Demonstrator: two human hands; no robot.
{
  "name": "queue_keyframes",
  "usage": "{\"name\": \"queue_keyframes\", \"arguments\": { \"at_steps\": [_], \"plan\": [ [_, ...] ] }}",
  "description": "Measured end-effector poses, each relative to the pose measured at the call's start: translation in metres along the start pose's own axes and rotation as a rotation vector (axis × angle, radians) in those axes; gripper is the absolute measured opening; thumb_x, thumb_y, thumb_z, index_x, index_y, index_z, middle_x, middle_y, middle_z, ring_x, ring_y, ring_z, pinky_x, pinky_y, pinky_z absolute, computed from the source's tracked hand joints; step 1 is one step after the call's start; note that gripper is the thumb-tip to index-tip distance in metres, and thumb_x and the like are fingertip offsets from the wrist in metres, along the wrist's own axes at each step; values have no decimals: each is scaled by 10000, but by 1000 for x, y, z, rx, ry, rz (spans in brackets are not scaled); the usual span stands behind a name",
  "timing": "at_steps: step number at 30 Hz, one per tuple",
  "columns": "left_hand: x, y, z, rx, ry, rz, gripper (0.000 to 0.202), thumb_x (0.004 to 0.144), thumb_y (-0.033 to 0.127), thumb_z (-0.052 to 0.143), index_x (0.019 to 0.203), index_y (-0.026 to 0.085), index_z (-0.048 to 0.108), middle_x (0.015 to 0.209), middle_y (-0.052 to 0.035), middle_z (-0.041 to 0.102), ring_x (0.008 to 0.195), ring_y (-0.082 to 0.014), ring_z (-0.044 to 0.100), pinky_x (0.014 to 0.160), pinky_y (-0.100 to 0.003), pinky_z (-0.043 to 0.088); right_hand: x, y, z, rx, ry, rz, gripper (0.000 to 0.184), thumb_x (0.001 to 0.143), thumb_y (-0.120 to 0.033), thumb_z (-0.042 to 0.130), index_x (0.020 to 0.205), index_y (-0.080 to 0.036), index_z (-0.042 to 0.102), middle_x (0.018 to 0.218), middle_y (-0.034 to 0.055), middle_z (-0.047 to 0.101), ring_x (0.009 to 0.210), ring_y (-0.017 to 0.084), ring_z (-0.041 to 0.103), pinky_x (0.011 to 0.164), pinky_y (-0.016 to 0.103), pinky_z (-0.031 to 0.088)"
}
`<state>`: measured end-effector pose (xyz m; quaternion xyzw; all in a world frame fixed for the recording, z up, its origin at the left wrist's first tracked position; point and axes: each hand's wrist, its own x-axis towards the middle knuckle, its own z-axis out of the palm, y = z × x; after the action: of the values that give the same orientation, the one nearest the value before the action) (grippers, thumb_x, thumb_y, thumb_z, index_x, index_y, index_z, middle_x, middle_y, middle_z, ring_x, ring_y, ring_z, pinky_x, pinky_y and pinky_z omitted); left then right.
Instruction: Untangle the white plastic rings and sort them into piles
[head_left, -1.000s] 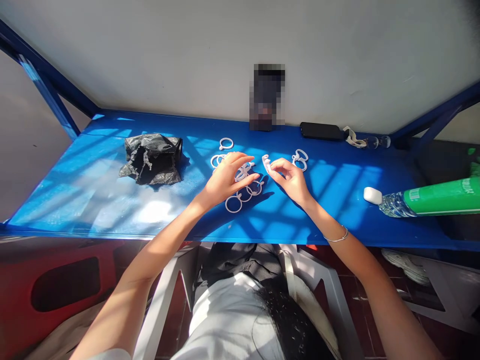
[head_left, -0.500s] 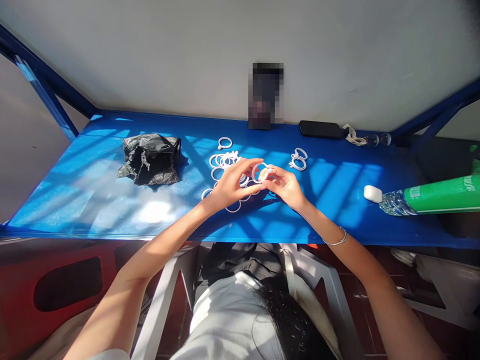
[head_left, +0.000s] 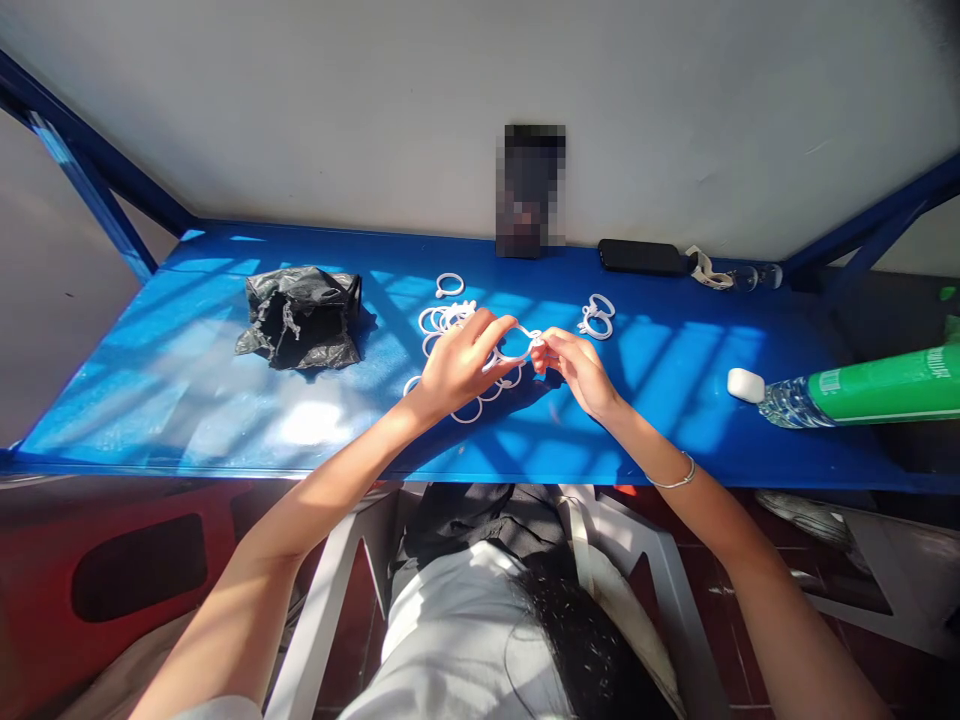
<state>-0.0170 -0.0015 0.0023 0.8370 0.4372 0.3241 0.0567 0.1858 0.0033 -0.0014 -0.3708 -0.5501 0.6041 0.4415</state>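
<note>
A white curtain ring [head_left: 528, 333] with a small eyelet is held between my two hands, over the blue table. My left hand [head_left: 463, 362] grips the ring's left side between thumb and fingers. At the eyelet on the right side, the fingertips of my right hand [head_left: 579, 370] are pinched together. Beneath and behind my left hand lies a loose pile of similar rings [head_left: 444, 319], partly hidden by it. One single ring [head_left: 450, 286] rests beyond the pile. Two more rings [head_left: 598, 324] lie together, just past my right hand.
A torn black plastic bag [head_left: 304, 318] sits at left on the blue table [head_left: 195, 400]. Against the wall leans a blurred dark phone-like object [head_left: 529, 190]. A black phone [head_left: 641, 257], glasses [head_left: 754, 278], a white case [head_left: 745, 385] and a green-labelled bottle [head_left: 877, 388] are at right.
The held ring has turned, so its eyelet now points right towards my right fingertips. My right hand has shifted slightly right, and my left fingers have closed further over the ring's left side.
</note>
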Motion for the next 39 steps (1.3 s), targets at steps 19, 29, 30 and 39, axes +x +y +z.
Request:
{"name": "queue_keyframes", "arguments": {
  "at_steps": [19, 29, 30, 39],
  "plan": [
    [2, 14, -9, -514, -52, -166, 345, 918, 483, 605, 1083, 184, 656, 1052, -81, 719, 922, -215, 688, 824, -336, 565, -7, -3, 3, -405, 10, -215, 454, 922, -645, 573, 781, -218, 629, 667, -10, 577, 623, 153, 507, 632, 301, 443],
    [8, 18, -13, -721, -115, -242, 388, 833, 472, 686, 1045, 149, 719, 969, -80, 745, 822, -186, 688, 747, -288, 573, -4, 2, 7, -59, 49, -129, 353, 823, -575, 750, 885, -244, 644, 782, -7, 649, 719, 166, 627, 722, 312, 551],
    [9, 18, -14, -719, -116, -235, 381, 831, 472, 687, 1032, 150, 719, 958, -76, 743, 805, -179, 680, 737, -286, 567, -4, 1, 8, -30, 49, -111, 348, 814, -563, 764, 912, -247, 656, 806, -4, 661, 734, 168, 637, 741, 317, 560],
    [8, 19, -12, -759, -152, -270, 347, 782, 439, 763, 978, 156, 720, 807, -19, 708, 744, -148, 645, 702, -257, 525, -5, 0, 6, 127, 13, 25, 357, 730, -540, 844, 872, -235, 725, 761, -1, 666, 714, 159, 601, 747, 321, 541]
  ]
}}
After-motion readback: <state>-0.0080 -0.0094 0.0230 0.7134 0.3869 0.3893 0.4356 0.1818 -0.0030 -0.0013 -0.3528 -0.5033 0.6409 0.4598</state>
